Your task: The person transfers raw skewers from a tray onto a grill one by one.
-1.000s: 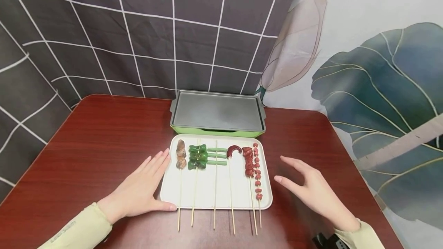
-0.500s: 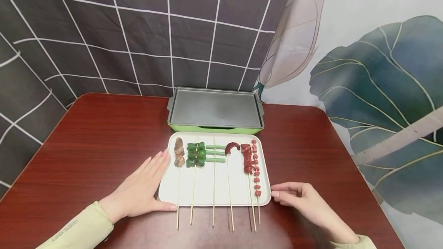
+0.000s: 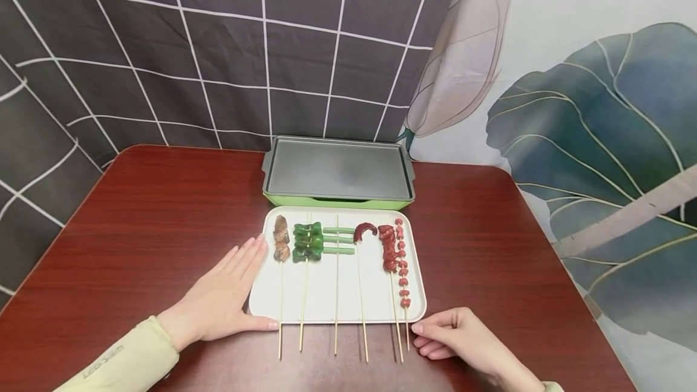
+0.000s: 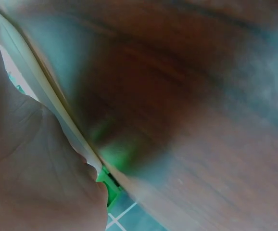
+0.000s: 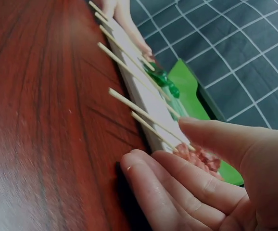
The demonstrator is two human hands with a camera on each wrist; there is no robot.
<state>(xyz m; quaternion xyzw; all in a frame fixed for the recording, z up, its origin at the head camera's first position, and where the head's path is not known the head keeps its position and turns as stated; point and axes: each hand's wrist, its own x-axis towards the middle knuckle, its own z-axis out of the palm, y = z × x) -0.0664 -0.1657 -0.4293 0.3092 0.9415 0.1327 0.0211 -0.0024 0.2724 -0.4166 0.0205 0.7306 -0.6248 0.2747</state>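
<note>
A white tray [image 3: 321, 295] carries a row of skewers whose sticks jut over its near edge. From the left come brown meat [image 3: 281, 239], green peppers [image 3: 307, 241], green bean pieces [image 3: 343, 251], a curled dark red tentacle [image 3: 363, 231], red meat chunks [image 3: 388, 251] and small red pieces [image 3: 403, 282]. My left hand [image 3: 223, 298] rests along the tray's left side, fingers straight, thumb at the near corner. My right hand [image 3: 463, 340] is at the near right corner, fingertips close beside the rightmost stick. In the right wrist view its thumb and bent fingers stand apart with nothing between them.
Directly behind the tray stands a green grill with a grey flat plate [image 3: 340, 168]. Everything sits on a reddish-brown wooden table [image 3: 179, 198]. A dark cloth with white grid lines [image 3: 218, 47] hangs at the back, and a leaf-print cloth [image 3: 599, 101] at the right.
My right hand has come in from the right of the tray, then slid toward me to its near right corner. The left hand and the skewers keep their places.
</note>
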